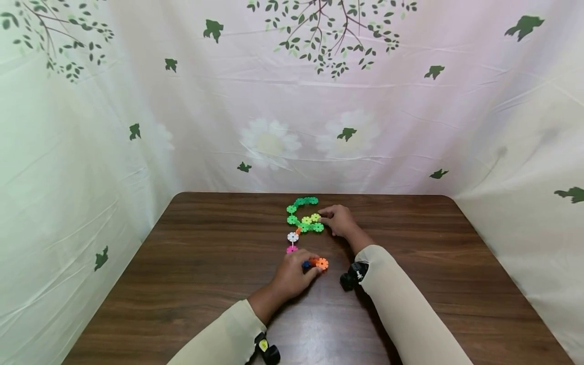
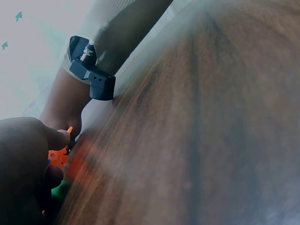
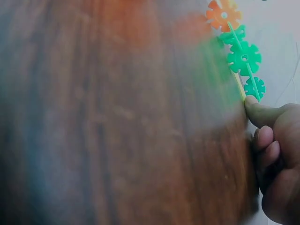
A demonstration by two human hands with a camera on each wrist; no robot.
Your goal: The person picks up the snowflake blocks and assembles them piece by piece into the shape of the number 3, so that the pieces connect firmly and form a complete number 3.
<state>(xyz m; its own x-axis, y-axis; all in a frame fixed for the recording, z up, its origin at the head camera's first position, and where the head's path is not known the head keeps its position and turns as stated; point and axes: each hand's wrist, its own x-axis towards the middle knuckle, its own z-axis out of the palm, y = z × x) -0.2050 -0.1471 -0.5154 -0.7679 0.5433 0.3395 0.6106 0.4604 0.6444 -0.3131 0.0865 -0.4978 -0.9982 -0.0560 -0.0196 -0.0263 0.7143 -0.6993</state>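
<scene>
A chain of interlocking notched plastic discs lies on the table. Its far part has green discs [image 1: 292,219] in a curve, with yellow discs [image 1: 306,220] beside them. Toward the near end come a white disc [image 1: 293,236], a pink disc [image 1: 291,249], a dark blue disc [image 1: 306,264] and an orange disc [image 1: 322,263]. My left hand [image 1: 292,276] holds the orange end between thumb and fingers, covering part of the chain. With thumb and forefinger, my right hand [image 1: 339,221] pinches the outermost yellow disc [image 1: 316,217]. Green discs [image 3: 244,58] show beyond the right thumb in the right wrist view.
The brown wooden table [image 1: 205,263] ends at a far edge just beyond the chain. A pale printed cloth [image 1: 296,101] hangs behind and on both sides. Black wrist cameras sit on the left cuff [image 1: 266,350] and right cuff [image 1: 354,276].
</scene>
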